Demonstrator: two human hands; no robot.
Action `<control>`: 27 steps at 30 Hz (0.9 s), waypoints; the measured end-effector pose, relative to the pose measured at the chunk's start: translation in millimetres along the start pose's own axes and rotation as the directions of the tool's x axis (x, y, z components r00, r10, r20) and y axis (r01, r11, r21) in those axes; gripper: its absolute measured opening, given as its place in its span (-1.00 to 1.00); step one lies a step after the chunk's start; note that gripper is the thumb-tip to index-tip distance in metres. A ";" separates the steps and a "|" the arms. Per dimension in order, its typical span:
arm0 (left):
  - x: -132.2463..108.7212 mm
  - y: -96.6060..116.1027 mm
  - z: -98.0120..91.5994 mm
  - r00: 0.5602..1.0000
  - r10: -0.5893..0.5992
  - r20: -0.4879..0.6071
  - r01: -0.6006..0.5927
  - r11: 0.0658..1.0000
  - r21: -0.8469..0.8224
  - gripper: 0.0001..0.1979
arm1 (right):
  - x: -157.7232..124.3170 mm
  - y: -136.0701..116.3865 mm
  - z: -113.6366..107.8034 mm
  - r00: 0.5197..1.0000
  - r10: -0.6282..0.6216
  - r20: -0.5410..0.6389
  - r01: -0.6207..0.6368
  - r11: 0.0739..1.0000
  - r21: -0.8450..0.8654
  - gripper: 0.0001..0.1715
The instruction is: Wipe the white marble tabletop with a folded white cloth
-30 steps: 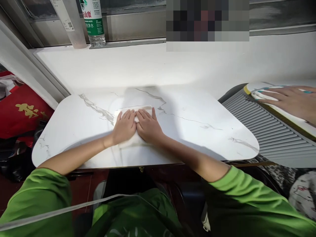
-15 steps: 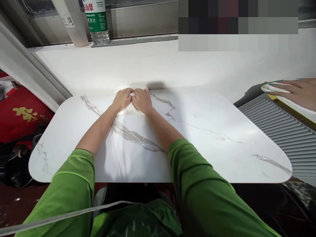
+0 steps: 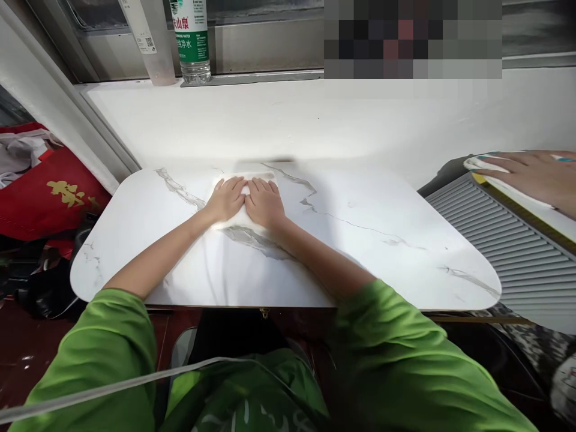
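A white cloth (image 3: 269, 176) lies on the white, grey-veined marble-look tabletop (image 3: 378, 204), near its back edge by the wall. My left hand (image 3: 225, 199) rests flat on the cloth, palm down, fingers extended. Right beside it, my right hand (image 3: 263, 203) also presses flat on the cloth, with the thumbs close together. Most of the cloth is covered by my hands, and neither hand is wrapped around it.
On the sill stand a water bottle (image 3: 194, 48) and a cloudy plastic container (image 3: 155, 48). At right, another person's hand (image 3: 531, 174) lies on a white cloth above a grey ribbed panel (image 3: 490, 228). A red bag (image 3: 54, 192) sits at left.
My two hands and the cloth have slid back from the wall toward the table's front edge. The view has shifted slightly. The other person's hand stays on its cloth.
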State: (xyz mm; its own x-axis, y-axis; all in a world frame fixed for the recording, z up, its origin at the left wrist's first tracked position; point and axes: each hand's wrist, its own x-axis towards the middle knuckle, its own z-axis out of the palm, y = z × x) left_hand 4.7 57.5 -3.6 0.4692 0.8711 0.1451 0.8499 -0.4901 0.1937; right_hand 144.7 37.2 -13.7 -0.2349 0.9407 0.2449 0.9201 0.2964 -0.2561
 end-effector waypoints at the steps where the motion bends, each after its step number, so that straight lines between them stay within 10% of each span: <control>1: -13.6 4.7 -1.1 1.000 0.019 0.001 -0.019 1.000 -0.003 -0.51 | -13.2 -4.2 -1.0 1.000 -0.007 -0.003 0.007 1.000 -0.010 -0.37; 14: -154.9 44.2 -24.4 0.997 0.067 0.043 -0.064 0.995 -0.071 -0.49 | -130.9 -55.8 -29.2 0.936 -0.350 -0.041 0.342 0.929 -0.140 -0.44; 20: -136.9 33.4 -26.6 0.993 -0.092 0.071 0.094 0.995 -0.033 -0.48 | -95.9 -53.4 -6.6 0.914 -0.394 -0.097 0.393 0.919 -0.037 -0.44; 27: -60.5 -28.6 -26.1 0.990 -0.136 0.028 0.137 0.989 -0.061 -0.50 | 0.6 -46.5 21.9 0.939 -0.339 -0.058 0.339 0.941 -0.010 -0.44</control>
State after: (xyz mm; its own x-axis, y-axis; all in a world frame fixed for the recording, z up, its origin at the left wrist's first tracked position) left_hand -54.3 17.9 7.5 0.3560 0.9301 0.0906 0.8901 -0.3670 0.2701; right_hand 95.0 27.6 -22.1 -0.5146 0.7729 0.3713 0.7888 0.5965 -0.1485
